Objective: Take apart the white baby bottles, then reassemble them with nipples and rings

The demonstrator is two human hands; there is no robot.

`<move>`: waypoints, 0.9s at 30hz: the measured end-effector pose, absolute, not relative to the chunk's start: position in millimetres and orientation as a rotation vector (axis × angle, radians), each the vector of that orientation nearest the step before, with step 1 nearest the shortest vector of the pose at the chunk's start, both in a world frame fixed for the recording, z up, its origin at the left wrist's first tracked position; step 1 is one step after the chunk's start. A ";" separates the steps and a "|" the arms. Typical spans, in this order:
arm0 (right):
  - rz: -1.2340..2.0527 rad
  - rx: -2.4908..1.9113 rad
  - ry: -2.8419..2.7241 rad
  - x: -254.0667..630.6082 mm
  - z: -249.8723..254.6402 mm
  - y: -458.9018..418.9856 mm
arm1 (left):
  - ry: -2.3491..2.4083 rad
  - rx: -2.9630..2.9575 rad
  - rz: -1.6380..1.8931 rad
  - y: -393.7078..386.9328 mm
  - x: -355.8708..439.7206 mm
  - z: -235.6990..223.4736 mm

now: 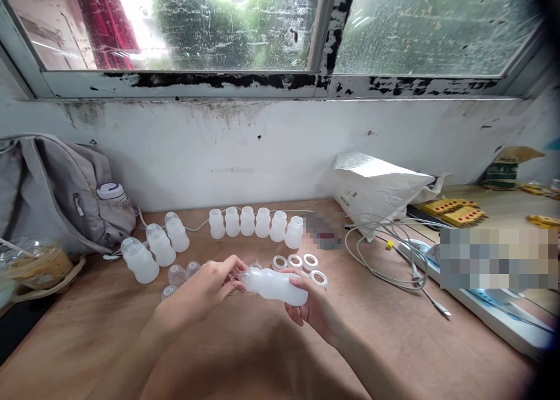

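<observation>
Right hand (311, 302) curled round milky bottle (282, 287), centre of frame, tilted above worktop (376, 344). Left hand (216, 280), fingertips pinched on clear piece (241, 278) at bottle's neck. White rings (310, 268) just behind; six open bottles (247, 222) lined beyond.

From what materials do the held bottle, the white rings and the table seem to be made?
Bottle: probably plastic with a frosted finish; it looks milky and translucent, though frosted glass cannot be excluded. 
Rings: likely hard plastic, opaque; they look evenly white and stiff. 
Table: perhaps wood or wood-look board, dull; its brown surface shows uneven tone.
</observation>
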State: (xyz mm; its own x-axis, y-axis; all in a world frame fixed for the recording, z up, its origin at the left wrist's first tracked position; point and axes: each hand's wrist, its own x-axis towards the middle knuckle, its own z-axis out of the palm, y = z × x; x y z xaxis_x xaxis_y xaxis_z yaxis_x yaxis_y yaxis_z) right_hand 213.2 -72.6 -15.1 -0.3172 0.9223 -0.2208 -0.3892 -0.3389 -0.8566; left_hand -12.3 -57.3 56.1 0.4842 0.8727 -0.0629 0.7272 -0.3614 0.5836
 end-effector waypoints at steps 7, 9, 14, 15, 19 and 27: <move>1.771 -0.848 -0.869 214.2 -14.1 -72.6 | 1.556 2.353 0.448 -56.0 -16.4 59.8; 1.714 -0.840 -0.842 215.8 -12.5 -71.5 | 1.655 2.365 0.487 -55.2 -16.7 59.6; 1.564 -0.824 -0.806 214.0 -12.3 -70.6 | 1.576 2.488 0.301 -59.3 -5.3 48.9; 1.546 -0.822 -0.817 212.9 -13.5 -70.9 | 1.521 2.522 0.244 -61.0 -0.5 43.3; 1.456 -0.907 -0.948 209.1 -19.8 -73.3 | 1.422 2.611 0.034 -66.1 19.3 16.6; 1.301 -1.008 -1.184 202.5 -17.5 -80.3 | 1.579 2.429 0.257 -58.1 11.6 21.1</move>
